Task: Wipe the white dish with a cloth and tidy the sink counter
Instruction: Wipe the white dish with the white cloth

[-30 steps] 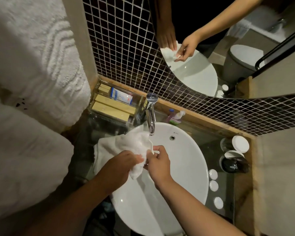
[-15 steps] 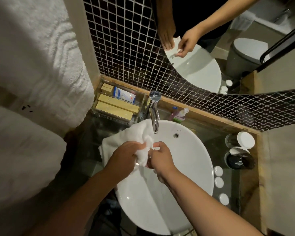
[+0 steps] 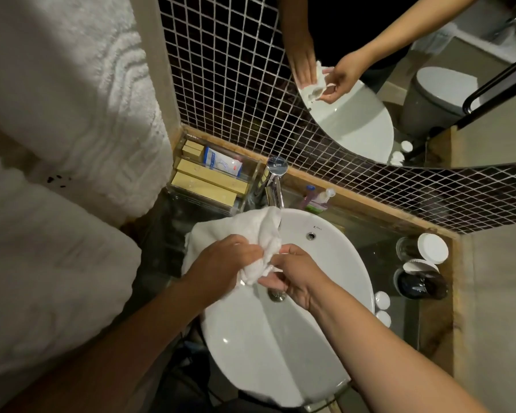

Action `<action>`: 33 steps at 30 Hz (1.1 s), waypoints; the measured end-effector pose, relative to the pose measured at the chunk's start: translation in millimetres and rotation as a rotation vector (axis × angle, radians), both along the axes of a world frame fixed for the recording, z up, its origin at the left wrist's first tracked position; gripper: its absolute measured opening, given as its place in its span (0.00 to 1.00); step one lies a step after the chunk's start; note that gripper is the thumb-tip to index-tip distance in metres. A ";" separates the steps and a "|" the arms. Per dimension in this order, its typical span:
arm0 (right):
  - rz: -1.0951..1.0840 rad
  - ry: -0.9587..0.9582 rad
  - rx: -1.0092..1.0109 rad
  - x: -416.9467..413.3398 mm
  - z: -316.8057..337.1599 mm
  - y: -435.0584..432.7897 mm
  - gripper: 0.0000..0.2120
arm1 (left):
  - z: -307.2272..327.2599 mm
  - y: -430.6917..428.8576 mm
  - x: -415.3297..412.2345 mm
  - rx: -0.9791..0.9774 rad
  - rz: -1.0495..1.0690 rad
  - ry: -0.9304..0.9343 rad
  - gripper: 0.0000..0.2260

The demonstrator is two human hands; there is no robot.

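Observation:
Both my hands meet over the white sink basin [image 3: 352, 263]. My left hand [image 3: 221, 265] grips a white cloth [image 3: 233, 231], which drapes back over the basin's left rim. My right hand [image 3: 295, 278] pinches the bunched end of the same cloth between thumb and fingers. A thin white edge shows between those fingers; I cannot tell whether it is cloth or a small dish. The mirror [image 3: 355, 120] reflects both hands on the white bundle.
A chrome faucet [image 3: 274, 183] stands just behind the cloth. A clear tray [image 3: 209, 181] of boxed items sits back left, small bottles [image 3: 318, 199] behind the basin. Right of it are a black jar [image 3: 420, 284], a white lid [image 3: 432, 248] and small white caps [image 3: 382, 299]. Thick white towels [image 3: 57, 114] hang left.
My hands have stayed together over the basin, kneading the cloth into a tighter bunch between them. The view has shifted slightly left and down.

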State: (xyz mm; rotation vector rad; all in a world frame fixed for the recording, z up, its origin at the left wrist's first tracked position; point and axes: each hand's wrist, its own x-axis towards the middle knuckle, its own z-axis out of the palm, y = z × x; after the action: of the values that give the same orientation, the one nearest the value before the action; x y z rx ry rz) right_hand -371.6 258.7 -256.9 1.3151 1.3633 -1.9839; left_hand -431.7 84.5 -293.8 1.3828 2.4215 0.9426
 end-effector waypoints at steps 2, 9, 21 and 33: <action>0.026 -0.023 -0.019 1.3 -0.5 4.3 0.09 | -1.4 1.4 4.6 -0.048 -0.088 0.016 0.20; -0.047 -0.063 -0.096 7.6 -3.5 3.0 0.11 | -2.2 -8.9 -3.5 -0.181 -0.093 0.143 0.20; -0.041 -0.043 -0.151 11.8 -5.1 -19.0 0.08 | 10.9 -2.1 -8.3 -0.300 0.035 0.193 0.16; 0.128 0.070 0.336 36.8 -5.2 -27.6 0.05 | 23.7 -26.2 26.0 -0.422 -0.093 0.219 0.23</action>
State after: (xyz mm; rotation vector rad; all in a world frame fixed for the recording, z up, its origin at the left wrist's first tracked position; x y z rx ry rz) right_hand -334.8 231.1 -262.1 1.2665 1.8285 -1.7850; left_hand -405.7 58.4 -270.1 1.4774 2.4857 0.2424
